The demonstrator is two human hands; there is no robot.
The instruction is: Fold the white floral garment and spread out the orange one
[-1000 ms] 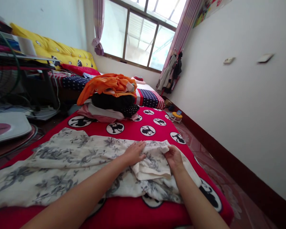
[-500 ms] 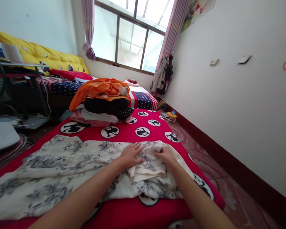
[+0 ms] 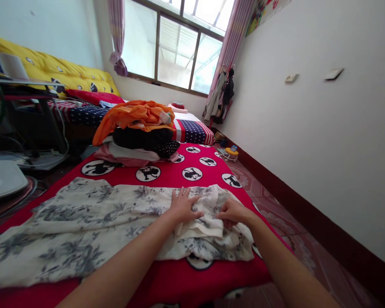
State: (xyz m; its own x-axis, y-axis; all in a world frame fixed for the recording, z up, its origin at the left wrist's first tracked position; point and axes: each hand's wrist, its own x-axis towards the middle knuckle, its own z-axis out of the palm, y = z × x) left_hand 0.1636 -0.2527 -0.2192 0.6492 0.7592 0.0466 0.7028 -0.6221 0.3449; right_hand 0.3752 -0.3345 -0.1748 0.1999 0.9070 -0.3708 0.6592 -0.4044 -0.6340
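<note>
A white garment with grey floral print lies spread lengthwise across a red cloth with round monkey motifs. Its right end is partly folded over on itself, with a plain pale band showing at the fold. My left hand rests flat on that folded part, fingers spread. To its right, my right hand has its fingers closed on the garment's fabric near the right end; the fingertips are partly hidden.
A pile of clothes, orange on top with black, white and pink below, stands at the far end. A desk is at left, and a small yellow stool is on the floor by the right wall.
My right hand has moved slightly right and toward me, gripping a lower part of the fabric. My left hand stays flat, shifted a little right. The folded end looks more bunched.
</note>
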